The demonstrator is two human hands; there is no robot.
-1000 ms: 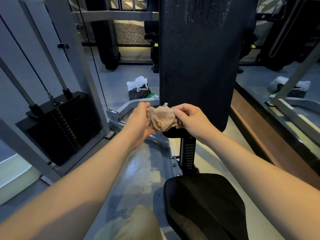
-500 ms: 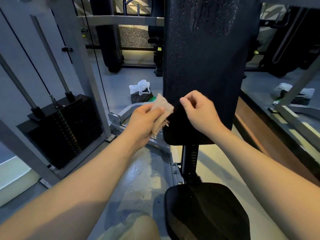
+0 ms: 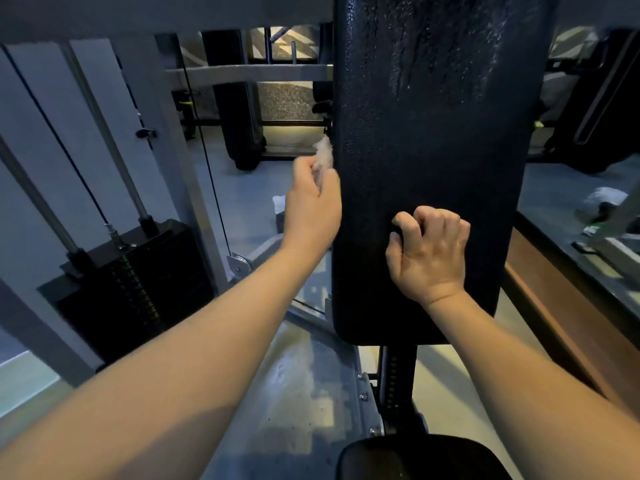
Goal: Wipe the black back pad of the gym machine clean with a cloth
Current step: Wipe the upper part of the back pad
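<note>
1. We face the black back pad (image 3: 433,133), which stands upright and fills the middle of the view. Its upper part glistens with streaks and small drops, while its lower part looks duller.
2. Our left hand (image 3: 311,206) is raised at the pad's left edge, about halfway up. Its fingers are curled round a small pale cloth (image 3: 323,152).
3. The cloth is bunched, and a tuft of it sticks up above the hand, right at the pad's left edge. It is blurred, so we cannot tell whether it touches the pad.
4. Our right hand (image 3: 431,247) is in front of the lower part of the pad, lower than the left hand and well apart from the cloth. Its fingers are curled into a loose fist, with the thumb tucked at the left, and we see nothing in it. We cannot tell whether the knuckles touch the pad.
5. Below the pad a dark notched post (image 3: 394,386) runs down to the black seat (image 3: 415,459) at the bottom edge of the view.
6. To the left, a black weight stack (image 3: 135,282) sits inside a grey frame (image 3: 180,174), with two steel rods and a thin cable rising from it.
7. Something white (image 3: 278,204) lies on the grey floor beyond, partly hidden behind our left hand.
</note>
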